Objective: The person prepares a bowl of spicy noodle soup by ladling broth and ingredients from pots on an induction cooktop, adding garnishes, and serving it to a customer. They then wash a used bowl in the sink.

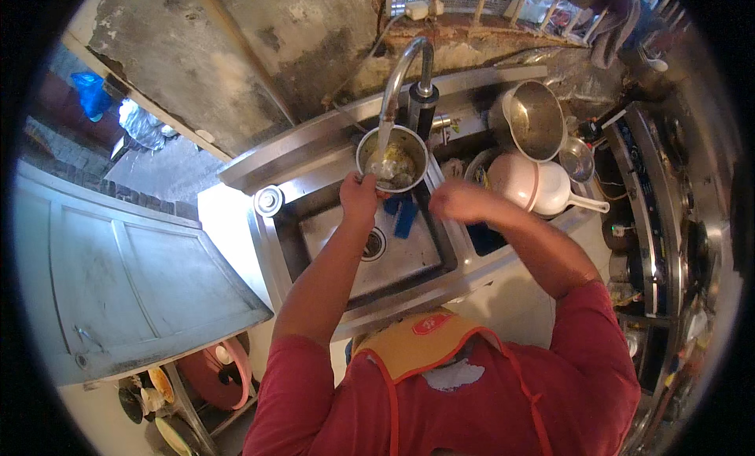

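My left hand [358, 197] grips a round metal pot [407, 183] by its near left side. The pot is held over the sink basin, under a chrome gooseneck faucet [396, 81] whose water runs into it. Cloudy water and yellowish residue show inside. My right hand [463, 201], blurred by motion, is to the right of the pot and apart from it. Its fingers look curled, and whether they hold anything cannot be told. Below the pot, a blue cloth-like item [404, 220] lies in the stainless steel sink [330, 249] near the drain strainer [374, 245].
A large metal pot [537, 122], a pinkish bowl [510, 175] and a white long-handled pan [551, 190] are piled over the right basin. A round strainer plug [269, 201] sits on the left rim. A gas stove [652, 220] stands right; a pale blue cabinet door [130, 279] is left.
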{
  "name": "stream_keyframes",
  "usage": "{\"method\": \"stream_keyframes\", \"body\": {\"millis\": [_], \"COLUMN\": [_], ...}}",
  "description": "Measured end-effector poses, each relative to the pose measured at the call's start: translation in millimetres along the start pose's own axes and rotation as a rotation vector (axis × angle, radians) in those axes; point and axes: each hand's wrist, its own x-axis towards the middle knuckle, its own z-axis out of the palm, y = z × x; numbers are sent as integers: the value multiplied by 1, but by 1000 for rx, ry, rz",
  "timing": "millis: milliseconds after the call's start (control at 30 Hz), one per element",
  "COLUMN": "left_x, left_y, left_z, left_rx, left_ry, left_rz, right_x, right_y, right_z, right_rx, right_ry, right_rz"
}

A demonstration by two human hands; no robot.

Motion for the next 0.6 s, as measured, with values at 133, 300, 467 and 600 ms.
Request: {"method": "stream_keyframes", "body": {"millis": [133, 300, 467, 600], "left_x": [0, 3, 4, -5], "left_y": [-4, -17, -23, -17], "left_z": [3, 0, -6, -7], "left_rx": [55, -60, 35, -10], "left_ry": [-2, -2, 14, 65], "left_rz": [-5, -15, -33, -70], "right_x": [6, 32, 57, 82], "right_y": [65, 57, 53, 45], "right_z": [142, 197, 229, 218], "right_rx": [-273, -140, -122, -239], "right_ry": [-282, -322, -8, 42], "right_rz": [-140, 156, 282, 281]}}
